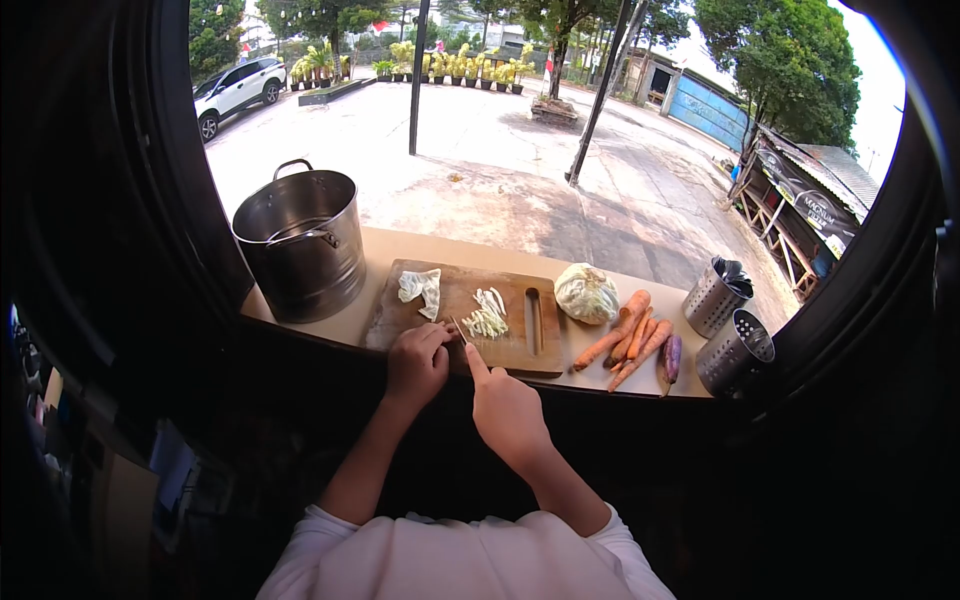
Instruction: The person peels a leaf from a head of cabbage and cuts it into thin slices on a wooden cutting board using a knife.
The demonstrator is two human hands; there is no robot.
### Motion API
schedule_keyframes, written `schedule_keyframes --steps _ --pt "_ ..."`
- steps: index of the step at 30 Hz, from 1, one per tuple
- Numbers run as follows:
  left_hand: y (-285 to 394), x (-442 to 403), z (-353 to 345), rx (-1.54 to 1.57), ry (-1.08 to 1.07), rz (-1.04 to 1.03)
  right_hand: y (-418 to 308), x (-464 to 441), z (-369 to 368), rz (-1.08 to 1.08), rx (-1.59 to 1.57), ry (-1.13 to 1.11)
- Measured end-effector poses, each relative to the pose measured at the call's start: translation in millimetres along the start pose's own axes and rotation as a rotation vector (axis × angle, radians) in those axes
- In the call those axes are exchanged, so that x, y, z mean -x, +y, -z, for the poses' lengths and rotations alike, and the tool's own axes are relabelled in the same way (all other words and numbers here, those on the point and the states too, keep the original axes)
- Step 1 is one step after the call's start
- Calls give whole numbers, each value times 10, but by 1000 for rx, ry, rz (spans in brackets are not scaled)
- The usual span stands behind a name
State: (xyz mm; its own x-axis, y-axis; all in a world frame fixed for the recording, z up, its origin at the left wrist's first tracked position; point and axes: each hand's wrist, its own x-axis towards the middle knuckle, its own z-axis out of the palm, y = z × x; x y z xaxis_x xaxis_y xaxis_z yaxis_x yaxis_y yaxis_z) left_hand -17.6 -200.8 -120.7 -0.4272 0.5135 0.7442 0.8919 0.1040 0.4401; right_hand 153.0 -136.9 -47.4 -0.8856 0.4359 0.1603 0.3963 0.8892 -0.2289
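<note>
My right hand (pixel 506 410) grips a knife (pixel 460 330), its index finger stretched along the top and the thin blade pointing away from me over the wooden cutting board (pixel 455 285). Just left of the blade, my left hand (pixel 418 362) rests on the board's near edge with curled fingers; whatever lies under them is hidden. To the right of the blade sits a small heap of sliced cabbage (pixel 488 318). A torn cabbage leaf (pixel 423 289) lies farther back on the left of the board. Beyond the board's right end stands a cabbage head (pixel 586 294).
A large steel pot (pixel 305 260) stands at the counter's left end. Several carrots (pixel 632 335) and a purple eggplant (pixel 672 360) lie to the right. Two perforated metal holders (pixel 712 305) with utensils stand at the far right. The counter (pixel 400 243) borders an open window.
</note>
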Motion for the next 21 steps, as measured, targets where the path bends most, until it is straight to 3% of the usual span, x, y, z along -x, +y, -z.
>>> schedule_keyframes --steps 11,21 --pt "1 -3 9 -7 8 10 -25 151 89 -36 59 -60" --pt "12 8 26 -6 -4 1 203 218 73 -43 -69 31"
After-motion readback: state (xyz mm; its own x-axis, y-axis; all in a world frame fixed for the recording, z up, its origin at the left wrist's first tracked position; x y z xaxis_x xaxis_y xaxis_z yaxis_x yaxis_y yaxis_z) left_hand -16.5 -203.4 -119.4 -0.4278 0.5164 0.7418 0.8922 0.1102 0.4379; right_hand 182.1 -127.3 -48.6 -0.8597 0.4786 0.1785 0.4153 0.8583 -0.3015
